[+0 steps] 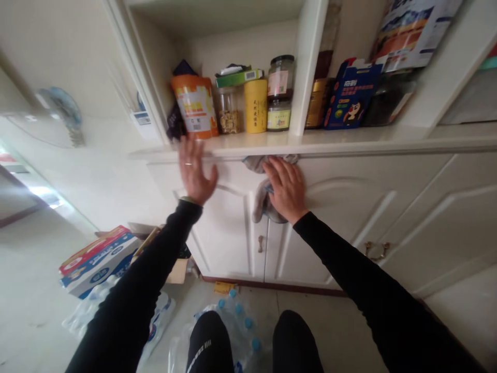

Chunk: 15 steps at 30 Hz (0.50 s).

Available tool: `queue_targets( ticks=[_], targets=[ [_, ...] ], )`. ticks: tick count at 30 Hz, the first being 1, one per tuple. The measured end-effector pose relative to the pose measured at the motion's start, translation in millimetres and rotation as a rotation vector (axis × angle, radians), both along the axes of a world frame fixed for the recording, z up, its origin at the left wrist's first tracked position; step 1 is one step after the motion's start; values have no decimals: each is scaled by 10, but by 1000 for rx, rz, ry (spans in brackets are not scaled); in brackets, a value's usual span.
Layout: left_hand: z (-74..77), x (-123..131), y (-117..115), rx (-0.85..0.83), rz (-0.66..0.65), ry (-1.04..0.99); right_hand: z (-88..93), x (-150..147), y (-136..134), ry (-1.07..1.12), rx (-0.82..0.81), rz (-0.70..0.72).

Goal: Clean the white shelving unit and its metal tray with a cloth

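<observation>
My left hand (pixel 196 173) is raised at the front edge of the white shelf (pixel 233 150), fingers stretched and thumb apart, with nothing in it. Just behind its fingertips stands an orange tub (pixel 195 106). My right hand (pixel 288 189) presses a crumpled grey cloth (pixel 259 199) against the top of the white cabinet doors (pixel 229 223), right under the shelf edge. Part of the cloth hangs below and left of the palm, and part sticks out above the fingers. Some of it is hidden under that hand.
On the shelf are a nut jar (pixel 230 111), a yellow canister (pixel 256 106), stacked glass jars (pixel 280 93) and a blue box (pixel 351 96). Blue-capped bottles (pixel 238 316) lie between my knees. Cartons (pixel 99 259) are on the floor at left. A metal handle (pixel 376 252) protrudes at right.
</observation>
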<state>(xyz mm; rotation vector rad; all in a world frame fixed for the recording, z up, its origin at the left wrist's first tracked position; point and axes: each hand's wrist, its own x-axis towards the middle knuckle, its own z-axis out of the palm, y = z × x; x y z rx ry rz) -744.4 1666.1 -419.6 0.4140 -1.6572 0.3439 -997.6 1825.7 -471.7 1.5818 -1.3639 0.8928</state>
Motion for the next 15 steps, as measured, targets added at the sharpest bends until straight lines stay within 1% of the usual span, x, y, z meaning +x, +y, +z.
queue_targets(
  ticks=[2,3,5,6,7,9,12,13,14,15],
  targets=[
    [-4,-362,208,-59,-66,-148,8,-10,8,22,-5,-7],
    [0,-525,279,-74,-90,-185,14,-44,29,33,0,-12],
    [16,-760,348,-80,-120,-203,23,-206,121,45,12,-37],
    [24,-827,349,-74,-129,-196,23,-347,198,44,13,-60],
    [31,-864,332,-69,-133,-188,18,-528,297,38,5,-93],
    [39,-881,272,-68,-132,-176,-9,-985,548,16,-39,-181],
    [32,-873,194,-89,-127,-149,-74,-1671,899,-28,-168,-315],
    [27,-878,182,-94,-129,-142,-96,-1818,961,-47,-222,-345],
    [21,-888,174,-96,-136,-138,-114,-1896,981,-70,-275,-369],
    [16,-902,171,-93,-147,-136,-129,-1896,960,-95,-330,-385]
  ],
)
